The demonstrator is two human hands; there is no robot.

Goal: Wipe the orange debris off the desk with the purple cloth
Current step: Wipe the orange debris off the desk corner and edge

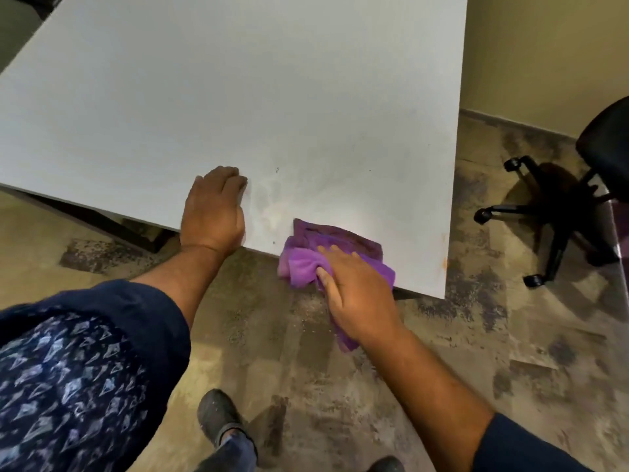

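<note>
The purple cloth (pixel 306 257) lies bunched at the near edge of the white desk (pixel 238 97), partly hanging over it. My right hand (pixel 354 294) grips the cloth at that edge, with a tail of it showing below my palm. My left hand (pixel 214 209) rests palm down on the desk's near edge, to the left of the cloth, holding nothing. A faint pale smear (pixel 269 199) shows on the desk between my hands. Small orange marks (pixel 443 253) sit along the desk's right edge near the corner.
A black office chair (pixel 561 206) with a wheeled base stands to the right of the desk, on a clear floor mat. The mottled floor (pixel 272 352) lies below, with my shoes (pixel 218 417) near the bottom. A beige wall (pixel 544 46) is behind the chair.
</note>
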